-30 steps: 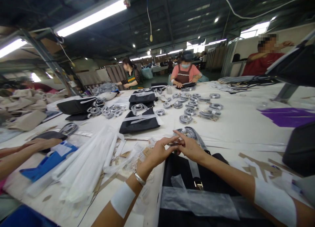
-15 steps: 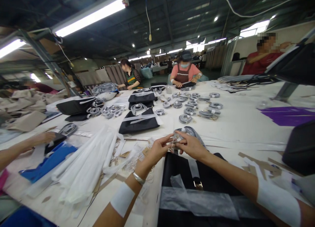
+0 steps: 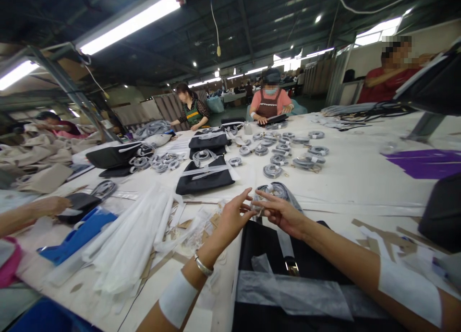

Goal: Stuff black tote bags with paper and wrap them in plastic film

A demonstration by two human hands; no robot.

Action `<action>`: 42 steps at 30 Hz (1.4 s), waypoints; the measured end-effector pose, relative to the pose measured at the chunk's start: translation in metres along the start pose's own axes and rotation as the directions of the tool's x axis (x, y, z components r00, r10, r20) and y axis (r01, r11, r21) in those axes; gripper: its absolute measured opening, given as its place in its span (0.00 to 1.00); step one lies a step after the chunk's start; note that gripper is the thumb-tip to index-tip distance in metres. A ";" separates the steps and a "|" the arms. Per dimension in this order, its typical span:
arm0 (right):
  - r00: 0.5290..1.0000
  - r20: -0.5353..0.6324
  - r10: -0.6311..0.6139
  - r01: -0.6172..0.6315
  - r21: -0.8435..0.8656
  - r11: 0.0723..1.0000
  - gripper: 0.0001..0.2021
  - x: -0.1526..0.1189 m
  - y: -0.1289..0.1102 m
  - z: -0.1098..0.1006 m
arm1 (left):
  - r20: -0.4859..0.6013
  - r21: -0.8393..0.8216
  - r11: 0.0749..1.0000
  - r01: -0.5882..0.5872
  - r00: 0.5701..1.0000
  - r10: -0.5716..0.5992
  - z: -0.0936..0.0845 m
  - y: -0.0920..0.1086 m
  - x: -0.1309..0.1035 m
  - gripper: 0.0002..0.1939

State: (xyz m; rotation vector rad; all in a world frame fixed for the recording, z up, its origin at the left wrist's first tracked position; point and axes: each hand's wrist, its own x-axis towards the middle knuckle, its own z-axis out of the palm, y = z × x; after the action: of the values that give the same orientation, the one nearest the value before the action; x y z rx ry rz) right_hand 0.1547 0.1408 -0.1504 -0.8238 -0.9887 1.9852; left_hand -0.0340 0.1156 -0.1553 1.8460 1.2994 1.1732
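At the far edge of a black bag [image 3: 257, 250], my left hand [image 3: 234, 214] and my right hand [image 3: 286, 216] meet. My left fingers curl in toward a small translucent piece, partly hidden between the fingertips. Right index and middle fingers reach across to the same piece, with the other fingers curled. Just behind the fingers lies a grey coiled strap [image 3: 283, 190] in clear wrapping. The bag lies flat below my wrists, with a gold buckle [image 3: 292, 268] and a translucent wrapping band [image 3: 288, 291] across it.
Wrapped coiled straps [image 3: 272, 171] and black bags [image 3: 205, 175] lie farther back. White wrapping sheets [image 3: 126, 241] spread at left, near a co-worker's hand [image 3: 54, 206]. Cardboard scraps [image 3: 382, 236] and a purple sheet [image 3: 425, 166] are at right. Other people work across the table.
My fingertips have drawn slightly apart and the right fingers have straightened. A white string seen between them earlier no longer shows. At left, the co-worker's hand has moved slightly left.
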 end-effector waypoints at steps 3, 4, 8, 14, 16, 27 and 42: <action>0.998 0.049 0.032 -0.033 0.018 0.999 0.27 -0.001 -0.001 -0.002 | 0.039 -0.041 0.998 0.050 0.998 -0.049 0.002 -0.005 -0.002 0.35; 0.997 0.067 0.033 -0.034 0.016 0.999 0.27 -0.001 -0.001 -0.003 | 0.040 -0.025 0.999 0.045 0.998 -0.044 0.002 -0.006 -0.002 0.34; 1.000 -0.022 -0.003 0.000 -0.120 0.993 0.22 0.001 0.002 -0.014 | 0.007 0.045 0.999 0.022 1.000 -0.022 -0.006 -0.008 -0.007 0.29; 0.986 -0.165 -0.019 -0.045 -0.377 0.925 0.14 0.000 0.011 -0.040 | -0.001 -0.029 0.986 0.164 0.986 -0.164 -0.019 -0.008 -0.026 0.14; 0.989 -0.145 -0.029 -0.042 -0.462 0.886 0.14 -0.002 0.012 -0.044 | 0.005 -0.163 0.958 0.234 0.972 -0.236 -0.022 -0.007 -0.032 0.13; 0.918 0.122 -0.377 0.215 -0.953 0.213 0.16 -0.069 -0.011 -0.077 | -0.250 -0.373 0.868 0.328 0.865 -0.435 -0.046 0.018 -0.077 0.28; 0.858 -0.419 -0.297 -0.356 -0.902 0.246 0.46 -0.215 0.045 -0.135 | 0.015 -0.632 0.526 0.570 0.687 -0.727 0.012 -0.011 -0.129 0.20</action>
State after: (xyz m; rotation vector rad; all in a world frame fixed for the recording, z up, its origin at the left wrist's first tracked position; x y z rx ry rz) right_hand 0.3553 -0.0094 -0.2102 -1.9480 -1.8669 0.7435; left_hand -0.0455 -0.0008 -0.2112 0.6310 1.3646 1.1949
